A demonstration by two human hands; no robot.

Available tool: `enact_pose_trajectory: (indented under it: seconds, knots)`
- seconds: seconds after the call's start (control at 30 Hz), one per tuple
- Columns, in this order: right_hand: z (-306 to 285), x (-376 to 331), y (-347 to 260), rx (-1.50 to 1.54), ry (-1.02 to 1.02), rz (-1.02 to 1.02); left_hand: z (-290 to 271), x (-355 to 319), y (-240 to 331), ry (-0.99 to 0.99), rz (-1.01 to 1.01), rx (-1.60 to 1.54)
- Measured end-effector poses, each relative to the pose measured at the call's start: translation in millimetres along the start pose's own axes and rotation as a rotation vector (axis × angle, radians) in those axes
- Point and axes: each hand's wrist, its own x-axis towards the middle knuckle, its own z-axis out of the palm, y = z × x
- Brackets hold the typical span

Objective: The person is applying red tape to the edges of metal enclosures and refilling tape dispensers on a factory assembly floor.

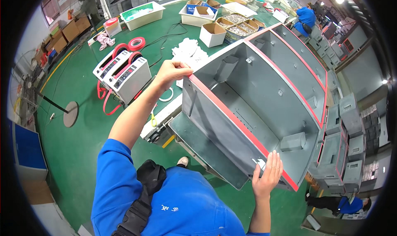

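A large grey metal cabinet shell (271, 85) lies before me, its open side up, with red tape (243, 125) along the rims of its compartments. At the near left corner, my left hand (173, 72) is closed, thumb and fingers pinching the end of the red tape on the rim. My right hand (268, 177) lies open against the lower part of the same rim, fingers stretched together over the tape. Beneath its thumb a small white patch (259, 163) shows on the cabinet's outer side.
Left of the cabinet stand two white tape dispensers (128, 77) with red rolls; a loose red roll (137, 43) lies behind. White cloths (189, 52), an open carton (212, 34) and parts boxes (237, 25) sit beyond. Yellow-handled scissors (153, 120) are near my left forearm. Co-workers (306, 17) are farther off.
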Motion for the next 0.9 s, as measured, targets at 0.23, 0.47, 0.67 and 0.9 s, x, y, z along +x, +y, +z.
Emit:
enact_pose_trajectory:
  seconds: [0.23, 0.47, 0.67, 0.9]
  knots:
    - [-0.1, 1.2, -2.1, 0.001, 0.003, -0.002, 1.3, -0.6, -3.7, 0.037, 0.037, 0.063]
    - [0.6, 1.3, -3.7, -0.005, 0.006, 0.003, 2.9, -2.1, -0.8, 0.014, 0.062, 0.063]
    - [1.4, 0.4, -2.3, -0.007, 0.009, 0.01, 4.1, -1.7, -2.5, 0.006, 0.091, 0.088]
    - [1.6, -0.3, -2.2, -0.019, 0.014, 0.01, 3.8, -4.7, -4.2, 0.018, 0.163, 0.205]
